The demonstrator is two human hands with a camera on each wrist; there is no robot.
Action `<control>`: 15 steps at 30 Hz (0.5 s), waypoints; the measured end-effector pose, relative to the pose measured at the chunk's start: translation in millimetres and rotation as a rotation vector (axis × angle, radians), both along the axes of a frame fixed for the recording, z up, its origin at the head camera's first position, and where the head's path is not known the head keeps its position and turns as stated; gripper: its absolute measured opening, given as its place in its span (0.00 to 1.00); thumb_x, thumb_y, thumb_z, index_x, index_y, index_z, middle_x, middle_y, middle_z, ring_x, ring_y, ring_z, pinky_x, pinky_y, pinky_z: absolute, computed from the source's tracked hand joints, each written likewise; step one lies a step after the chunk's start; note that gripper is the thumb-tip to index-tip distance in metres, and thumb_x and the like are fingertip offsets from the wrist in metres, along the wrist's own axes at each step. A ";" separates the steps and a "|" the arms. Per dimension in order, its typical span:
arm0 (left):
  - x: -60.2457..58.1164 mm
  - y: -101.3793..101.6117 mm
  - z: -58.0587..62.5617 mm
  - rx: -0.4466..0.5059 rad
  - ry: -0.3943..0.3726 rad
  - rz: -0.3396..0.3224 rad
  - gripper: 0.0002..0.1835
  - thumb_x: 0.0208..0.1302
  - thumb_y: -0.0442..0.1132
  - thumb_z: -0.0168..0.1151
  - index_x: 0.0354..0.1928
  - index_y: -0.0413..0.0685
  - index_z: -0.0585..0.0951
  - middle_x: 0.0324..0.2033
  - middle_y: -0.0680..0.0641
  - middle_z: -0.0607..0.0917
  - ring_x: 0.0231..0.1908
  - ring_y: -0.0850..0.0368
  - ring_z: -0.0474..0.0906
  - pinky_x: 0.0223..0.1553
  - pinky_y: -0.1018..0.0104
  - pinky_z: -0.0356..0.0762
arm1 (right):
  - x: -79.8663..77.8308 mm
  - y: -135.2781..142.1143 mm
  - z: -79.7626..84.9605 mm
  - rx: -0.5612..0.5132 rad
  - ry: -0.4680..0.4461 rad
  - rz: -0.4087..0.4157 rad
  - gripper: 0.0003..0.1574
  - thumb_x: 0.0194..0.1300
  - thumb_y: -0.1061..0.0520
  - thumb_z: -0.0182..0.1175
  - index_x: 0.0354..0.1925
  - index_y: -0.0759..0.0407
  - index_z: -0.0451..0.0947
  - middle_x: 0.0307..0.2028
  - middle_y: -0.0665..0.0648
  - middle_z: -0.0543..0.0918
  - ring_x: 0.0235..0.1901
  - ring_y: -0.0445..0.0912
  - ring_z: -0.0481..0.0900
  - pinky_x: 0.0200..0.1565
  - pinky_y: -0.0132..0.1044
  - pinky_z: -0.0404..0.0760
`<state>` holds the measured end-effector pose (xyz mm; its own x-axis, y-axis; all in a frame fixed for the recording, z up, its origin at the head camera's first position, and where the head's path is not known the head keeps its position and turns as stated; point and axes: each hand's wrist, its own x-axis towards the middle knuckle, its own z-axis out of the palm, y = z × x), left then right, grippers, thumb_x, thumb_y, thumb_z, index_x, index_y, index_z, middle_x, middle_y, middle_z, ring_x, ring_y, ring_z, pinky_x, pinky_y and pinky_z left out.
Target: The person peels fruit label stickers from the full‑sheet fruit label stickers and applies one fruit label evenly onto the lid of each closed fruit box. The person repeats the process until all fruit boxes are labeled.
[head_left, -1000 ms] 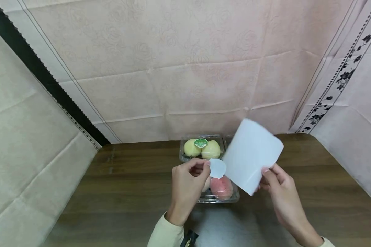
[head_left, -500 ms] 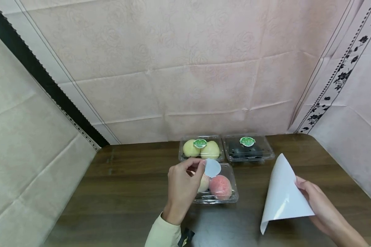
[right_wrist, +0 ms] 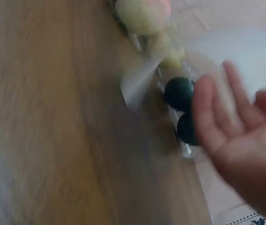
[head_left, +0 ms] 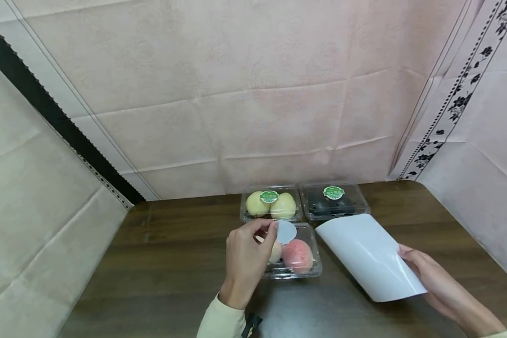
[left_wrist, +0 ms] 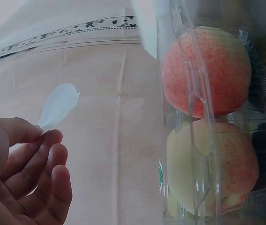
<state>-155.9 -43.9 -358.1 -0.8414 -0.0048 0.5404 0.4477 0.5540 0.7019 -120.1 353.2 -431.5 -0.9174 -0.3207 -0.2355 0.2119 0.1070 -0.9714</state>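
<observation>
My left hand (head_left: 247, 256) pinches a round white sticker (head_left: 286, 232) between thumb and index finger; the other fingers curl loosely in the left wrist view. The sticker's plain side faces the head camera. In that view it overlaps the back part of a clear plastic box (head_left: 293, 275) holding a pink-red fruit (head_left: 297, 257) and a paler one (left_wrist: 212, 166), which my left hand partly hides. Off to the right, my right hand (head_left: 441, 284) grips the edge of a glossy white sheet (head_left: 369, 256), which bends and points left over the table.
Two more lidded clear boxes stand against the cloth backdrop (head_left: 279, 117). One has yellow-green fruits (head_left: 257, 204) and a green label (head_left: 269, 196); the other has dark round fruits (head_left: 329, 206) and a similar label (head_left: 334, 192). A wooden table (head_left: 173, 277) lies beneath everything.
My right hand has drawn the white sheet away to the right and lower; the sheet drooped, then swung out leftward. My left hand stays over the front box with the sticker, shifting slightly left.
</observation>
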 end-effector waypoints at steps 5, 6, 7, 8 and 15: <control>0.1 -1.3 -2.6 -0.036 0.016 0.023 0.03 0.68 0.39 0.74 0.39 0.48 0.92 0.28 0.56 0.89 0.27 0.67 0.81 0.30 0.71 0.82 | -4.1 -3.1 5.8 0.312 -0.057 -0.067 0.33 0.87 0.53 0.33 0.70 0.81 0.58 0.44 0.54 0.82 0.39 0.40 0.81 0.40 0.37 0.84; 0.1 -1.4 -2.5 -0.045 0.020 0.029 0.03 0.68 0.39 0.74 0.39 0.49 0.92 0.28 0.56 0.89 0.27 0.67 0.81 0.30 0.71 0.81 | -4.1 -2.8 6.0 0.364 -0.040 -0.066 0.29 0.87 0.54 0.35 0.64 0.80 0.65 0.38 0.55 0.82 0.33 0.42 0.81 0.35 0.39 0.84; -0.1 -1.6 -2.6 -0.055 0.025 0.034 0.03 0.68 0.39 0.74 0.38 0.49 0.92 0.28 0.56 0.89 0.27 0.66 0.81 0.29 0.71 0.80 | -3.7 -2.2 5.8 0.417 -0.017 -0.068 0.25 0.86 0.55 0.38 0.57 0.77 0.69 0.31 0.54 0.80 0.27 0.43 0.80 0.31 0.39 0.83; -0.4 -1.7 -2.6 -0.067 0.031 0.039 0.03 0.68 0.39 0.74 0.38 0.49 0.92 0.28 0.55 0.89 0.27 0.66 0.81 0.29 0.71 0.80 | -3.0 -2.1 5.5 0.460 0.007 -0.070 0.21 0.86 0.56 0.40 0.49 0.73 0.72 0.26 0.53 0.77 0.23 0.43 0.77 0.28 0.39 0.81; -2.5 -3.0 -7.6 -0.139 0.055 0.062 0.04 0.68 0.40 0.75 0.40 0.48 0.93 0.30 0.54 0.89 0.30 0.62 0.84 0.30 0.70 0.80 | -12.2 0.7 1.4 0.797 0.208 -0.092 0.15 0.81 0.59 0.48 0.36 0.62 0.77 0.19 0.50 0.67 0.18 0.44 0.69 0.22 0.36 0.72</control>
